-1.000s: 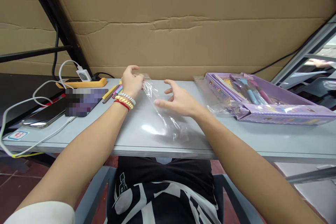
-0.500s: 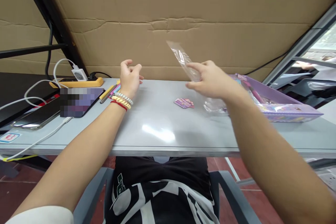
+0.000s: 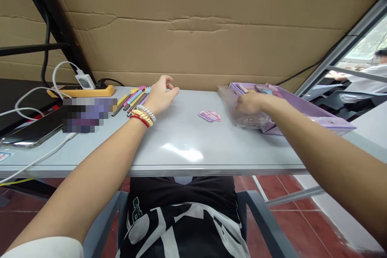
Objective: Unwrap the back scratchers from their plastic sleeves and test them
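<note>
My left hand (image 3: 161,96) hovers just right of the pens, its fingers loosely bent and apart with nothing in them. Several colourful pens (image 3: 137,100) with shaped tops lie beside its wrist. At the right, my right hand (image 3: 251,103) is closed on a clear plastic bag (image 3: 226,98), blurred by motion; its fingertips are partly hidden. More crumpled clear plastic (image 3: 250,121) lies under that hand, against a purple box (image 3: 311,107) that stands open. Between the hands lie small pink and purple printed cards (image 3: 209,116), overlapping on the grey table (image 3: 181,139).
On the left are a phone (image 3: 33,129), a second, pixelated device (image 3: 87,117), white cables and a yellow power strip (image 3: 102,90) with a white charger (image 3: 84,80). Cardboard (image 3: 193,52) walls off the table's back. Beyond the metal frame at right, another person (image 3: 367,76) is partly visible.
My right hand has lowered the clear plastic bag rightward to the crumpled plastic beside the purple box. My left hand has shifted slightly right, uncovering more of the pens. The view has shifted a little.
</note>
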The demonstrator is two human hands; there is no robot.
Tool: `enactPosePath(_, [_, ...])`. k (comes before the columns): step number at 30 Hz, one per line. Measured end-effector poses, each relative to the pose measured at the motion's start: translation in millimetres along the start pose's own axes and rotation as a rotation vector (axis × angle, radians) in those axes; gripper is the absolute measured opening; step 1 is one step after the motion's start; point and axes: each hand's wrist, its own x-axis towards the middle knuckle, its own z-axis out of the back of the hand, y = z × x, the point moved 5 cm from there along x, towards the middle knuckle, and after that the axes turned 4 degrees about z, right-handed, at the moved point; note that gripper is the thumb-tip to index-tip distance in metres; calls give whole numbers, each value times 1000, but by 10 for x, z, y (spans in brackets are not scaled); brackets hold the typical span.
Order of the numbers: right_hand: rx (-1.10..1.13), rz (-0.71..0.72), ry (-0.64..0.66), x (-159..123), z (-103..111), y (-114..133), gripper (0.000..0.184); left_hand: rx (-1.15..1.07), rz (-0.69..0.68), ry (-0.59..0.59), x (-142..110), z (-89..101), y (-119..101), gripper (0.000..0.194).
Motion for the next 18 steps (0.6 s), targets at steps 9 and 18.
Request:
enactPosePath(9, [-269, 4, 196, -155, -528, 171, 56, 142, -34, 73, -70, -32, -67, 37])
enactPosePath(18, [3, -16, 238, -96, -888, 14, 79, 228, -63, 123, -64, -82, -50, 40])
